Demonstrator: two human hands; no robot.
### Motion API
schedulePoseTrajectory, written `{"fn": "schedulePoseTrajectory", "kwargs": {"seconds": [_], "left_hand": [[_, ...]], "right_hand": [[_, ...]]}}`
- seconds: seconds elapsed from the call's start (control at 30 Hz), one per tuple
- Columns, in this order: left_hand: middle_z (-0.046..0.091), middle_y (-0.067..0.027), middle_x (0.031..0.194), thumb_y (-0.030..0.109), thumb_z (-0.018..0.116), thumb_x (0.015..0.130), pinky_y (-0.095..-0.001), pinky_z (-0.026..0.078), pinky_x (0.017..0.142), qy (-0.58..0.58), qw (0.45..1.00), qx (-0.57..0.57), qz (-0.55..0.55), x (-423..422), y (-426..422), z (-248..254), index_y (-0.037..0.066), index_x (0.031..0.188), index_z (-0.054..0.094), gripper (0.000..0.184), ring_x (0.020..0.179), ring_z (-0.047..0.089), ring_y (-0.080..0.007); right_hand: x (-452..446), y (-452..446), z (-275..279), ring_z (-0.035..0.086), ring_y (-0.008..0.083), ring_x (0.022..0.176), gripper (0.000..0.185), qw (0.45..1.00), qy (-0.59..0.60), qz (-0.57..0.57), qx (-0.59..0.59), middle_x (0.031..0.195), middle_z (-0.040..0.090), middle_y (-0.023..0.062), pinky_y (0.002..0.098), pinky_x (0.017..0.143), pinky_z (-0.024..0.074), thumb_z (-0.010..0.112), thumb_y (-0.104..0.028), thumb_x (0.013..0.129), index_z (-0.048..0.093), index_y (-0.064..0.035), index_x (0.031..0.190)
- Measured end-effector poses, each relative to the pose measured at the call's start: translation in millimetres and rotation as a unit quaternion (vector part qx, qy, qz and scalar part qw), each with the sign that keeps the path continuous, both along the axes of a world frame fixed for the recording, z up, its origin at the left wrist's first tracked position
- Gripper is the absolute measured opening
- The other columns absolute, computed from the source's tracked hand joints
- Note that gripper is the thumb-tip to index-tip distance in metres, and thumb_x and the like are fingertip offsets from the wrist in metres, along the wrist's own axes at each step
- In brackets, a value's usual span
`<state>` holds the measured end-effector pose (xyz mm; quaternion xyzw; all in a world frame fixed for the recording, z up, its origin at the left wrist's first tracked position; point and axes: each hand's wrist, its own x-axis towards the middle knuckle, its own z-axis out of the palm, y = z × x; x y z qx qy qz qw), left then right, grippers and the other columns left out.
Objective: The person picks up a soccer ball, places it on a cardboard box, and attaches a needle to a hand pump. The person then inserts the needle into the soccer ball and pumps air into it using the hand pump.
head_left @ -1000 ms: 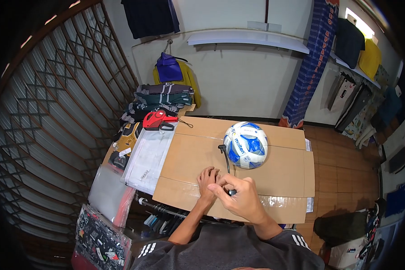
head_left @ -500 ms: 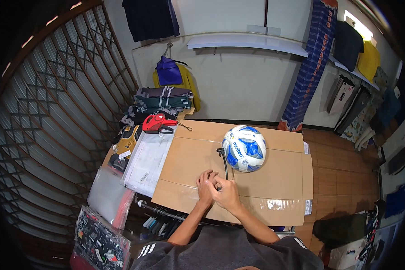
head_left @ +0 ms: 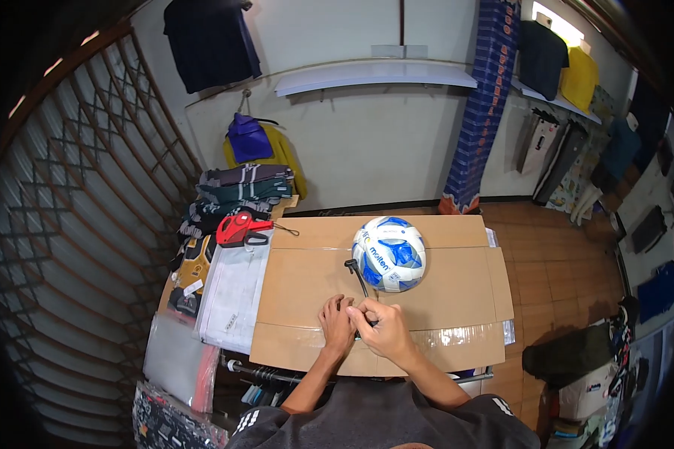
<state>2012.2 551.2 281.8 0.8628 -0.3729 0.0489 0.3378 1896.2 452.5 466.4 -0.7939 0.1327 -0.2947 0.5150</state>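
before you lies flat cardboard (head_left: pixel 307 280), shiny tape (head_left: pixel 464 334) across its near part; the ball (head_left: pixel 389 254) sits on its far half. on your left, a white pack (head_left: pixel 234 295) carries the red tagger (head_left: pixel 237 229) at its far end, with folded clothes (head_left: pixel 240 191) piled beyond. brown floor (head_left: pixel 550 288) shows on your right.

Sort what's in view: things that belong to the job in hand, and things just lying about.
Likely in the job:
- molten ball
- black hose, running toward the right hand
- cardboard underneath

Apparently lying about:
- red handheld tool
- folded clothes
- purple cloth
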Motion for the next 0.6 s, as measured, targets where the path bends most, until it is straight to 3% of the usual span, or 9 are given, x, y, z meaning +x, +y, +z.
{"fn": "schedulePoseTrajectory", "kwargs": {"seconds": [0.07, 0.17, 0.27, 0.4, 0.6], "left_hand": [[0.059, -0.0170, 0.144, 0.023, 0.067, 0.102, -0.0561, 0.033, 0.117, -0.011, 1.000, 0.013, -0.021, 6.0, -3.4, -3.7, 0.009, 0.133, 0.068, 0.034, 0.141, 0.050, -0.0365], [0.058, -0.0183, 0.143, 0.024, 0.066, 0.102, -0.0559, 0.034, 0.115, -0.022, 0.998, 0.011, -0.059, 14.8, -3.8, -5.6, 0.008, 0.134, 0.066, 0.036, 0.140, 0.050, -0.0370], [0.058, -0.0189, 0.144, 0.025, 0.067, 0.102, -0.0556, 0.034, 0.115, -0.030, 0.996, 0.011, -0.087, 18.1, -4.8, -5.4, 0.007, 0.135, 0.065, 0.038, 0.141, 0.050, -0.0368], [0.057, -0.0188, 0.146, 0.027, 0.068, 0.101, -0.0557, 0.034, 0.115, -0.032, 0.994, 0.019, -0.107, 21.0, -2.9, -2.2, 0.007, 0.138, 0.063, 0.042, 0.143, 0.048, -0.0364], [0.056, -0.0181, 0.147, 0.029, 0.070, 0.100, -0.0567, 0.033, 0.116, -0.036, 0.994, 0.020, -0.100, 21.2, -2.6, -7.8, 0.007, 0.137, 0.065, 0.044, 0.145, 0.047, -0.0363]], "right_hand": [[4.4, -1.4, -18.8, 0.054, 0.0274, 0.045, 0.021, 0.999, 0.023, -0.021, 0.025, 0.061, 0.061, 0.0187, 0.0378, 0.049, 0.0426, 0.077, -0.016, 0.100, 0.071, -0.0003, 0.088], [7.9, -1.7, -22.9, 0.057, 0.0284, 0.045, 0.023, 0.997, 0.034, -0.059, 0.039, 0.062, 0.063, 0.0184, 0.0385, 0.049, 0.0433, 0.076, -0.018, 0.101, 0.070, 0.0000, 0.088], [13.5, 0.8, -49.0, 0.055, 0.0046, 0.055, 0.025, 0.997, 0.000, -0.070, 0.033, 0.062, 0.069, 0.0132, 0.0318, 0.050, 0.0446, 0.075, -0.015, 0.103, 0.071, 0.0035, 0.087], [7.5, 10.4, -39.8, 0.054, 0.0061, 0.054, 0.023, 0.997, 0.048, -0.056, -0.007, 0.062, 0.069, 0.0130, 0.0322, 0.050, 0.0440, 0.077, -0.015, 0.102, 0.073, 0.0028, 0.089], [-18.6, 29.5, 59.3, 0.053, 0.0072, 0.053, 0.020, 0.999, 0.017, -0.030, -0.021, 0.061, 0.067, 0.0113, 0.0306, 0.052, 0.0444, 0.081, -0.013, 0.099, 0.073, 0.0022, 0.090]]}}
